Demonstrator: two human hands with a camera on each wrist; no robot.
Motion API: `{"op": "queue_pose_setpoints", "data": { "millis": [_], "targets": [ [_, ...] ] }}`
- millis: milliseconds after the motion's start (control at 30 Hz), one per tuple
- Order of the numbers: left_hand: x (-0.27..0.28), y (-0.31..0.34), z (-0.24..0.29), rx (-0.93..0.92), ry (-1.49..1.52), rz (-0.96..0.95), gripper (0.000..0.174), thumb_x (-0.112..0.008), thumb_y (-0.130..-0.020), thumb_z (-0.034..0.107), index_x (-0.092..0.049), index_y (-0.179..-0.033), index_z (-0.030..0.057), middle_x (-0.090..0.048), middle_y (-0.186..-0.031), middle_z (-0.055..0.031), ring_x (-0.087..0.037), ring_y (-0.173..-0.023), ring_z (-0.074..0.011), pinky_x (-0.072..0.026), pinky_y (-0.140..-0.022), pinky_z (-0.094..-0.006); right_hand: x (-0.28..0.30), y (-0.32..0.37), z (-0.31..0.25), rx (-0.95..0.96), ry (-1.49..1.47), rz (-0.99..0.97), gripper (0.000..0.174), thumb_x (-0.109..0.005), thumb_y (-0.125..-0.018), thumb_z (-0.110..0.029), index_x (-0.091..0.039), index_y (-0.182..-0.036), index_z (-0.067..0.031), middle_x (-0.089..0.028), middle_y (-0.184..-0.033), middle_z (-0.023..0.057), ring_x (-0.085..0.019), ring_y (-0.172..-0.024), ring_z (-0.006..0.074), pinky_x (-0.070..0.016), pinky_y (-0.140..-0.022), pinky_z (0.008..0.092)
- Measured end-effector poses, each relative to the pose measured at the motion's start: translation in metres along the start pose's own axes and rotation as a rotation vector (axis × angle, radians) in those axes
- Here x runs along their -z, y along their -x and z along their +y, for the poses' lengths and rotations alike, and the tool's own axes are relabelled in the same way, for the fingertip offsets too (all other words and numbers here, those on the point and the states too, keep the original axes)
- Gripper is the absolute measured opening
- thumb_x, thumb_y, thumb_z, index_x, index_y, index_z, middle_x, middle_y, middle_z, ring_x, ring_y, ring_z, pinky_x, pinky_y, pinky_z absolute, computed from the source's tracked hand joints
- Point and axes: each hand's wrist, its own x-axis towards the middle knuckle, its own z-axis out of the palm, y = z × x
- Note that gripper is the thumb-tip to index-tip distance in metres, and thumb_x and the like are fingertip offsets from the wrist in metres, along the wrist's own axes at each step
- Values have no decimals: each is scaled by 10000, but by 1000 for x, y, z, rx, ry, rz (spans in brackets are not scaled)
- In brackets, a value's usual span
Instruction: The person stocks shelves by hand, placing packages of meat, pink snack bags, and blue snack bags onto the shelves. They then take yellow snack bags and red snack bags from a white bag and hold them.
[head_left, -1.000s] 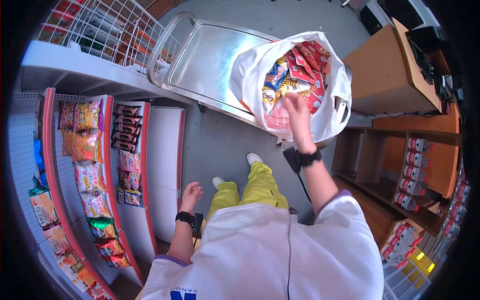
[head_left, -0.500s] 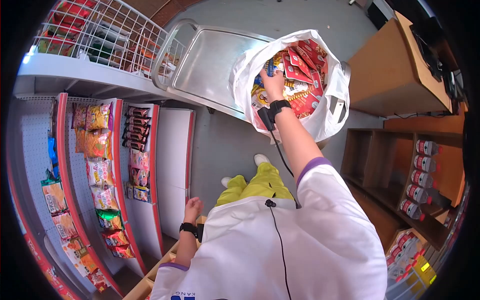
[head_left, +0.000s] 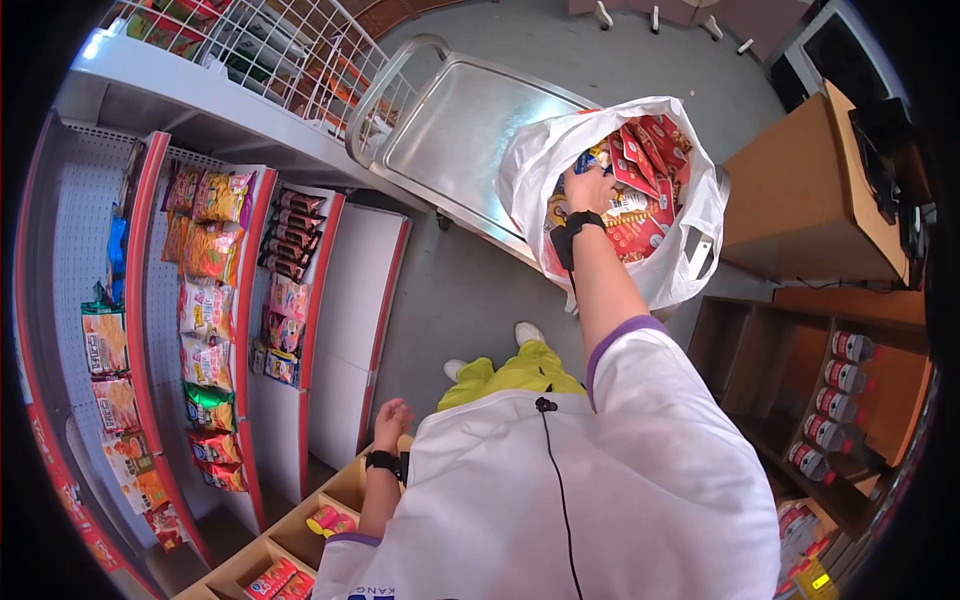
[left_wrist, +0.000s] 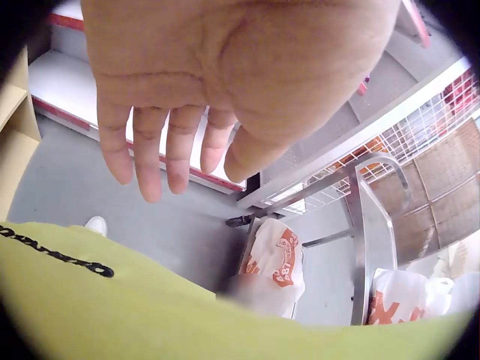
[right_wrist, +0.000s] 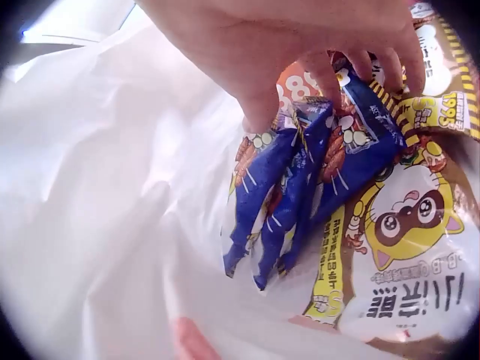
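Note:
My right hand [head_left: 590, 188] reaches down into a white plastic bag [head_left: 535, 165] full of snack packets. In the right wrist view its thumb and curled fingers grip the tops of several blue snack packets [right_wrist: 281, 202] bunched together. Beside them lies a brown and white packet [right_wrist: 405, 262] with a cartoon raccoon-like face. Red packets [head_left: 650, 150] fill the far side of the bag. Low by my body, my left hand [head_left: 392, 424] holds nothing, and its fingers look relaxed in the left wrist view.
Under the bag is a metal cart [head_left: 450, 120] with a bent handle. Snack shelves [head_left: 210, 280] stand at the left, below a wire basket [head_left: 290, 60]. A wooden cabinet [head_left: 800, 190] and bottles [head_left: 840, 375] are at the right. Wooden bins [head_left: 250, 560] stand near my left arm.
My right hand moved from above the near side of the bag down into its left side, onto the blue packets. The left hand stays low; the head view has shifted.

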Motion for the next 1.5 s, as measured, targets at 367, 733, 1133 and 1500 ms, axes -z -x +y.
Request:
{"op": "queue_pose_setpoints", "data": {
  "millis": [367, 733, 1133, 1500],
  "targets": [
    [-2, 0, -23, 41, 65, 29, 316, -545, -867, 184, -490, -1172, 126, -588, -1030, -26, -579, -854, -143, -443, -730, -293, -9, -7, -12, -138, -237, -43, 596, -601, -724, -362, -503, -1166, 26, -465, -1191, 282, -476, -1092, 397, -377, -946, 414],
    [-5, -1, -38, 35, 91, 35, 325, -545, -870, 190, -483, -1181, 118, -592, -1018, -27, -582, -842, -141, -448, -727, -286, -7, -12, -2, -121, -30, -124, 694, -684, -668, -485, -523, -1184, -49, -411, -1258, 207, -440, -1138, 375, -379, -942, 454],
    [-7, 0, -42, 28, 122, 32, 302, -547, -875, 139, -489, -1162, 70, -584, -1004, -76, -542, -870, -156, -458, -787, -296, -24, -24, 6, 24, -238, -166, 597, -665, -675, -403, -545, -1135, -43, -431, -1265, 218, -474, -1123, 381, -399, -930, 410],
    [0, 5, -56, 8, 77, 25, 356, -551, -864, 213, -464, -1194, 113, -574, -1059, -26, -567, -887, -147, -445, -749, -301, -45, -24, 18, -54, -350, -24, 685, -703, -648, -408, -500, -1195, -50, -397, -1185, 228, -494, -1038, 381, -392, -921, 398]
  ]
}}
